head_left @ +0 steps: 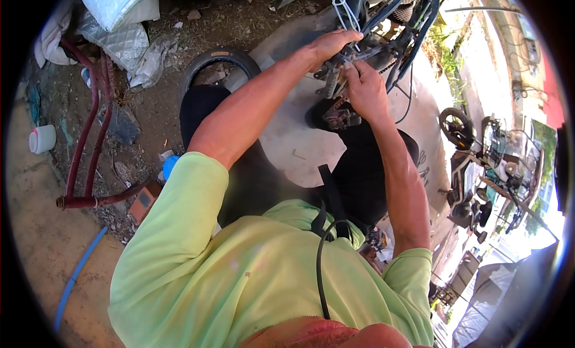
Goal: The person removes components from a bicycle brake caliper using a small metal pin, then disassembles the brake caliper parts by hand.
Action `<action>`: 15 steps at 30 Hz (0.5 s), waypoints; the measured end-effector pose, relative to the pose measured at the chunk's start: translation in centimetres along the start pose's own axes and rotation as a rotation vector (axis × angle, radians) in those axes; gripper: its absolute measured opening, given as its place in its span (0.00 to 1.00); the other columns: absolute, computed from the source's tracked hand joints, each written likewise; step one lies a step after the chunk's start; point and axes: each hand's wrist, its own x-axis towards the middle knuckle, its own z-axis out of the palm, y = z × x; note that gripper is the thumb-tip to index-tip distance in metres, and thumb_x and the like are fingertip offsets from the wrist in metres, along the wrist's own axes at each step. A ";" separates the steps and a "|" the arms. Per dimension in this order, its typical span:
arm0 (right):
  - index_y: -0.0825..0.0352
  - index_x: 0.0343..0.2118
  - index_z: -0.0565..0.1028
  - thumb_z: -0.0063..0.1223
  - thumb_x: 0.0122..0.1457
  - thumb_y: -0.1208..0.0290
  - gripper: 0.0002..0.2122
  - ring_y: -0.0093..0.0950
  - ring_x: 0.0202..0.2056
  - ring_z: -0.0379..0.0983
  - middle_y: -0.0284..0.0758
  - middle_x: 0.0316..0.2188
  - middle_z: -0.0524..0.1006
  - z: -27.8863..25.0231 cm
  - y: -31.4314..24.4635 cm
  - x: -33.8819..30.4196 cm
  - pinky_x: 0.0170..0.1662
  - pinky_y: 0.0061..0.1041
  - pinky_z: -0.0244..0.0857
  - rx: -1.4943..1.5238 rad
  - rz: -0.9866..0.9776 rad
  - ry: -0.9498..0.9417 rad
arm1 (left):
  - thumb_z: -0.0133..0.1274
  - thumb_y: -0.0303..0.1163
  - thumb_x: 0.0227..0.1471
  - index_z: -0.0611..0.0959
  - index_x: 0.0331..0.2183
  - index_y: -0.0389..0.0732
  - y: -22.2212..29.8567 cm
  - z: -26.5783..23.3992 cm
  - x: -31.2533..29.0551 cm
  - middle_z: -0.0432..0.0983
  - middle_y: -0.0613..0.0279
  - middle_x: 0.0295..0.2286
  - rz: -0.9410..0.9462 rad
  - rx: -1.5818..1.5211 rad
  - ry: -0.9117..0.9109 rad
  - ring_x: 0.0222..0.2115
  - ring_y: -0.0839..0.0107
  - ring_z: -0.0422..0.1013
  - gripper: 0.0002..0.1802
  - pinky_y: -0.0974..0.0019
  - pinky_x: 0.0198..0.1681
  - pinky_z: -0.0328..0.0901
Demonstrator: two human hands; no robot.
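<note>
In front of me a dark bicycle-like frame [426,33] with tubes and cables stands at the top of the view. My left hand [328,47] reaches to its lower joint, the forefinger or thumb stretched along a tube; its other fingers are hidden. Just to the right, my right hand [366,89] is closed in a pinch by the same joint, near a thin bluish strand. What it grips is too small to make out. Pale thin cables [340,5] hang in loops above my left hand. A pedal [342,118] with a chain-like part sits below the right hand.
A black tyre [223,56] lies on the dirt left of my arm. Further left are a dark red metal frame [96,117], a white tub [42,139], a brick [144,203] and a blue hose [79,277]. Parked motorbikes [479,174] stand at the right.
</note>
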 end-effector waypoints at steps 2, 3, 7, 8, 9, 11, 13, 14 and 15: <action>0.70 0.36 0.77 0.50 0.65 0.63 0.13 0.56 0.35 0.75 0.54 0.30 0.78 -0.3 -0.3 0.1 0.38 0.47 0.68 -0.047 -0.064 0.033 | 0.55 0.58 0.54 0.82 0.34 0.47 0.0 -0.1 0.1 0.78 0.68 0.27 0.012 -0.003 0.000 0.25 0.77 0.72 0.23 0.68 0.30 0.64; 0.70 0.36 0.77 0.50 0.65 0.63 0.13 0.56 0.35 0.75 0.54 0.30 0.78 -0.8 -0.3 0.3 0.38 0.46 0.68 -0.112 -0.057 -0.020 | 0.55 0.58 0.54 0.82 0.34 0.47 -0.1 -0.1 0.2 0.78 0.68 0.27 0.023 -0.002 0.005 0.25 0.77 0.72 0.23 0.68 0.30 0.64; 0.71 0.36 0.77 0.50 0.65 0.63 0.13 0.55 0.35 0.75 0.54 0.30 0.78 -0.8 -0.7 0.5 0.38 0.44 0.68 0.041 0.038 -0.084 | 0.55 0.57 0.54 0.81 0.36 0.48 -0.2 -0.3 0.2 0.78 0.67 0.27 0.000 -0.031 0.005 0.25 0.76 0.72 0.22 0.68 0.29 0.64; 0.71 0.36 0.77 0.50 0.65 0.63 0.13 0.55 0.35 0.75 0.54 0.30 0.78 -0.5 -0.7 0.5 0.38 0.44 0.68 0.039 0.037 -0.086 | 0.55 0.57 0.54 0.81 0.36 0.48 -0.2 -0.3 0.1 0.78 0.67 0.27 0.001 -0.033 0.006 0.25 0.76 0.72 0.22 0.68 0.29 0.64; 0.71 0.36 0.77 0.50 0.65 0.63 0.13 0.55 0.35 0.75 0.54 0.29 0.78 -0.3 -0.4 0.3 0.38 0.44 0.68 0.035 0.009 -0.042 | 0.55 0.57 0.54 0.81 0.36 0.47 -0.2 -0.2 0.2 0.78 0.67 0.27 0.011 -0.023 0.004 0.25 0.76 0.72 0.22 0.69 0.29 0.65; 0.71 0.36 0.77 0.50 0.65 0.63 0.13 0.54 0.34 0.76 0.54 0.29 0.78 -0.2 0.1 0.2 0.38 0.44 0.69 0.036 -0.016 0.005 | 0.55 0.57 0.54 0.80 0.36 0.47 -0.1 0.1 0.3 0.78 0.66 0.27 0.016 -0.006 0.002 0.25 0.76 0.73 0.23 0.69 0.28 0.65; 0.71 0.33 0.76 0.49 0.66 0.62 0.15 0.37 0.25 0.77 0.44 0.22 0.77 -0.2 0.2 0.2 0.34 0.36 0.69 -0.062 -0.106 0.036 | 0.55 0.56 0.54 0.80 0.37 0.46 -0.2 -0.2 0.3 0.78 0.66 0.27 0.039 -0.015 -0.012 0.25 0.76 0.72 0.22 0.69 0.28 0.66; 0.71 0.33 0.76 0.49 0.66 0.62 0.15 0.37 0.25 0.77 0.44 0.22 0.77 -0.1 0.3 0.2 0.34 0.36 0.69 -0.061 -0.105 0.034 | 0.55 0.56 0.54 0.80 0.37 0.46 -0.4 -0.2 0.3 0.78 0.66 0.27 0.037 -0.015 -0.011 0.25 0.76 0.72 0.22 0.69 0.28 0.66; 0.71 0.34 0.76 0.49 0.66 0.62 0.15 0.38 0.25 0.78 0.44 0.22 0.76 -0.1 0.4 0.4 0.34 0.36 0.69 0.028 -0.013 -0.014 | 0.55 0.56 0.55 0.80 0.37 0.46 -0.3 -0.2 0.3 0.78 0.66 0.27 0.031 -0.021 -0.003 0.25 0.76 0.72 0.22 0.69 0.29 0.66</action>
